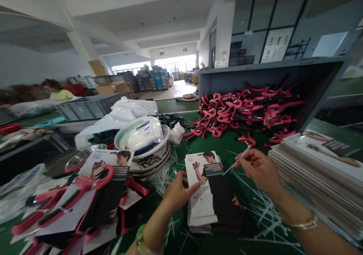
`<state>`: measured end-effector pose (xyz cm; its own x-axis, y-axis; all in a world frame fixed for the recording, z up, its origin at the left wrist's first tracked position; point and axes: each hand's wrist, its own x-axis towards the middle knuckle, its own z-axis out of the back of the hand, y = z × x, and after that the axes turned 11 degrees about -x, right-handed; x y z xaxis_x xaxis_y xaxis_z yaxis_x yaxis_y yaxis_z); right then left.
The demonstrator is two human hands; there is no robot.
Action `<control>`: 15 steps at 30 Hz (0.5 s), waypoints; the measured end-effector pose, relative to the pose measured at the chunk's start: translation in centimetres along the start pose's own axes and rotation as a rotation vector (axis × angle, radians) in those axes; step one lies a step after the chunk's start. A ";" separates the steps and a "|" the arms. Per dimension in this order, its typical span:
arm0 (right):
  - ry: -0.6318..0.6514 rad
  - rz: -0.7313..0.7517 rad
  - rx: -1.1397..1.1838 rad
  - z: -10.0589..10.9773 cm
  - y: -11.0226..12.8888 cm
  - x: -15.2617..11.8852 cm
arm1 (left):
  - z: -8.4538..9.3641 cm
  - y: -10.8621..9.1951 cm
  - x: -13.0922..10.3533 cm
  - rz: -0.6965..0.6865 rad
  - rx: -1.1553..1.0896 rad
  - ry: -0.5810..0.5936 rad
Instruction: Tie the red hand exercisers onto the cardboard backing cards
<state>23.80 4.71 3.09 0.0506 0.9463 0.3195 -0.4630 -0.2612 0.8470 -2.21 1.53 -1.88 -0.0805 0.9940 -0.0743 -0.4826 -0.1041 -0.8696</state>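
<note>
My left hand (179,190) rests at the left edge of a stack of printed cards (202,209), thumb over the top card and fingers apart; a bit of pink shows behind its fingertips. Right of the stack, my right hand (259,168) pinches a thin white cable tie (236,160) that points down toward the cards. Loose white ties (266,213) lie on the green table below that hand. At the left, pink and black hand grips (68,202) lie on cards in a pile.
A tipped grey crate (272,71) spills pink and black grips (246,107) at the back. A tall card stack (320,183) stands at the right. Bowls (154,155) with a white bag and metal parts sit left of centre. A person (61,92) is at the far left.
</note>
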 end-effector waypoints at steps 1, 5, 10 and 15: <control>-0.024 0.034 0.017 -0.5 0.4 -1.0 | -0.7 0.2 0.6 0.003 -0.009 -0.004; 0.011 0.209 -0.139 -2.2 0.3 -3.9 | -0.5 1.2 1.9 -0.017 0.015 -0.081; 0.003 0.574 -0.383 -3.6 0.0 -4.7 | 0.9 1.3 1.3 -0.010 -0.115 -0.176; -0.049 0.881 -0.455 -4.0 0.9 -4.8 | -0.1 0.3 0.2 0.018 -0.686 -0.122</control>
<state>19.63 0.67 0.59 -0.4429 0.4380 0.7823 -0.6483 -0.7592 0.0580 -2.27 1.70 -2.23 -0.1997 0.9773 -0.0709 0.1764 -0.0353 -0.9837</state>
